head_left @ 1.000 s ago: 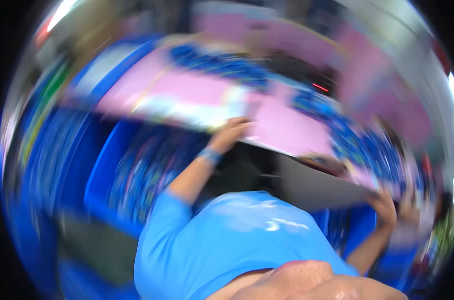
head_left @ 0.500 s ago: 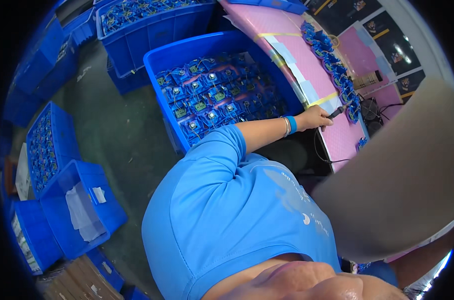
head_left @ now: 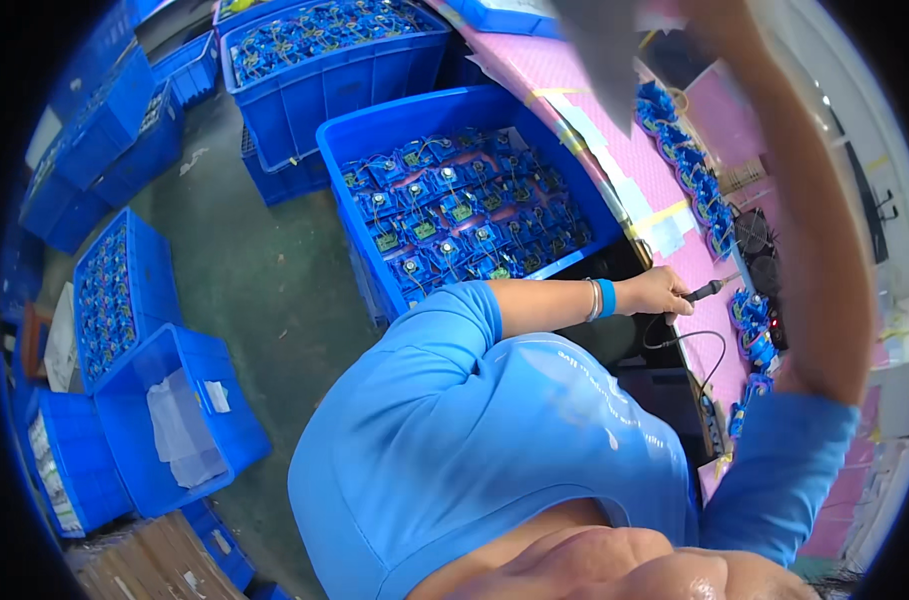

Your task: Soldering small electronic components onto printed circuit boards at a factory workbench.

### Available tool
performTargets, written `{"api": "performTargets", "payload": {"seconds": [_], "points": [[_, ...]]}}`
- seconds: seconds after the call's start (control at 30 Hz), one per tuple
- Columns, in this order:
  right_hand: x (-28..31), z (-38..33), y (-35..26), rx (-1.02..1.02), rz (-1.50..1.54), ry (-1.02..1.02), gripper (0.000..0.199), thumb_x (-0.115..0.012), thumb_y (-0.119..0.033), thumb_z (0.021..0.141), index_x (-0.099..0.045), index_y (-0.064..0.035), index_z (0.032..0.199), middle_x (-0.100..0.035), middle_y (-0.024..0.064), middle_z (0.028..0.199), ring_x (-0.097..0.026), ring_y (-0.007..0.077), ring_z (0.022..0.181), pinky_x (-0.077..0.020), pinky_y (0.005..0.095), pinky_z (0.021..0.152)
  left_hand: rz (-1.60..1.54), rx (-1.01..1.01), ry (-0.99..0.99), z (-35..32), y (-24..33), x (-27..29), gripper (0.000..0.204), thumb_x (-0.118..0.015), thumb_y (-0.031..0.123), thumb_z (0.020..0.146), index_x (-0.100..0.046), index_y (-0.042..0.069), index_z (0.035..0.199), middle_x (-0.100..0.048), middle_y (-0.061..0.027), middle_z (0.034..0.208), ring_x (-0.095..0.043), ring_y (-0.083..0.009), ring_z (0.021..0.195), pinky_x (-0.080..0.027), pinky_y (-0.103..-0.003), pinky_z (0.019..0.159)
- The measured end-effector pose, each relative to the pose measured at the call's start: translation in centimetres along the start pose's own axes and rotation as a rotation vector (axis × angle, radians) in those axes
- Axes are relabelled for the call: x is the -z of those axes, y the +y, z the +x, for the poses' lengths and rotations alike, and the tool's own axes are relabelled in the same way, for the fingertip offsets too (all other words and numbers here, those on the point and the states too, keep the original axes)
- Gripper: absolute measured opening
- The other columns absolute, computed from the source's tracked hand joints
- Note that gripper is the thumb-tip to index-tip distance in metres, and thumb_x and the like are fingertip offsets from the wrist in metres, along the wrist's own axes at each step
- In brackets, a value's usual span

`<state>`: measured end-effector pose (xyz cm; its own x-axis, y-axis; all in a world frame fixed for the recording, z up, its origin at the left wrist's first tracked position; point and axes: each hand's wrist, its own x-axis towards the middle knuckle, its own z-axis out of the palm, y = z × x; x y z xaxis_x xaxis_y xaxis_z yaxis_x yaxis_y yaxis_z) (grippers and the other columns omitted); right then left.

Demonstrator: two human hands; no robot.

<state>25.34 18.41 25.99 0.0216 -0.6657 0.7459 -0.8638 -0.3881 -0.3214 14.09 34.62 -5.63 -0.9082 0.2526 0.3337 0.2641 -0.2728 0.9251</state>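
Note:
My left hand [head_left: 652, 292], with a blue band at the wrist, grips a black pen-shaped soldering tool [head_left: 704, 291] whose cable loops down at the edge of the pink bench [head_left: 614, 140]. My right arm is raised along the right side. My right hand [head_left: 709, 14] is at the top edge, against a grey sheet [head_left: 604, 50] held up in the air. Rows of small blue parts with wires [head_left: 689, 165] lie on the bench near the tool. Beside my left arm stands a blue crate [head_left: 374, 135] full of blue circuit parts [head_left: 454, 215].
More blue crates stand on the dark floor: one with parts at the top [head_left: 324, 50], one at the left [head_left: 114, 290], and one with white wrapping [head_left: 189, 420]. Small black fans [head_left: 759, 250] sit on the bench. My blue shirt fills the lower middle.
The grey sheet and my right arm have gone up from in front of the camera to the top right. My left hand stays on the tool at the bench edge.

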Motion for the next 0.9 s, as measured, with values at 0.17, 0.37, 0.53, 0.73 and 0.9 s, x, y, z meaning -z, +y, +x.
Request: {"api": "performTargets", "payload": {"seconds": [0.17, 0.37, 0.53, 0.73, 0.9], "points": [[-12.5, -12.2, 6.3, 0.532, -0.411, -0.61, 0.048, -0.06, -0.012, 0.086, -0.054, -0.0079, 0.133, -0.067, 0.0114, 0.089, -0.071, 0.0295, 0.071, -0.0574, 0.0408, 0.064, -0.187, -0.025, -0.002, -5.1, 2.5, -1.0, 0.012, -0.066, 0.01, 0.089, -0.07, 0.001, 0.083, -0.07, -0.0094, 0.074, -0.066, -0.0124, 0.069, -0.051, -0.029, 0.067], [-17.8, -22.9, 9.9, 0.257, -0.139, -0.836, 0.025, -0.058, -0.012, 0.089, -0.058, -0.0056, 0.113, -0.064, 0.0127, 0.076, -0.069, 0.0318, 0.065, -0.055, 0.043, 0.059, -0.322, -0.024, -0.015, -6.7, 0.3, -5.5, 0.012, -0.066, 0.01, 0.089, -0.07, 0.001, 0.084, -0.07, -0.0098, 0.075, -0.065, -0.0128, 0.07, -0.051, -0.03, 0.067], [-17.2, -26.1, 12.3, 0.103, -0.068, -0.985, 0.015, -0.059, -0.012, 0.086, -0.059, -0.001, 0.095, -0.065, 0.0172, 0.071, -0.068, 0.0385, 0.066, -0.0522, 0.0501, 0.059, -0.427, 0.01, -0.104, -8.1, -1.0, -10.6, 0.011, -0.066, 0.01, 0.089, -0.071, 0.001, 0.084, -0.07, -0.0102, 0.076, -0.065, -0.0131, 0.071, -0.051, -0.03, 0.067], [-19.5, -25.6, 9.3, 0.067, -0.033, -0.904, 0.017, -0.057, -0.014, 0.084, -0.063, 0.0011, 0.089, -0.066, 0.0217, 0.072, -0.069, 0.0394, 0.071, -0.055, 0.0485, 0.064, -0.492, 0.049, -0.197, -9.6, -2.0, -15.5, 0.011, -0.067, 0.01, 0.089, -0.071, 0.001, 0.085, -0.07, -0.0106, 0.077, -0.065, -0.0135, 0.072, -0.051, -0.03, 0.067], [-18.6, -25.7, 9.6, -0.113, -0.135, -1.092, 0.017, -0.059, -0.014, 0.084, -0.073, -0.0056, 0.087, -0.071, 0.0171, 0.083, -0.071, 0.0359, 0.082, -0.0573, 0.046, 0.069, -0.494, 0.077, -0.239, -11.1, -2.9, -16.9, 0.011, -0.067, 0.011, 0.089, -0.071, 0.001, 0.086, -0.07, -0.0109, 0.078, -0.065, -0.0138, 0.072, -0.051, -0.031, 0.067]]}}
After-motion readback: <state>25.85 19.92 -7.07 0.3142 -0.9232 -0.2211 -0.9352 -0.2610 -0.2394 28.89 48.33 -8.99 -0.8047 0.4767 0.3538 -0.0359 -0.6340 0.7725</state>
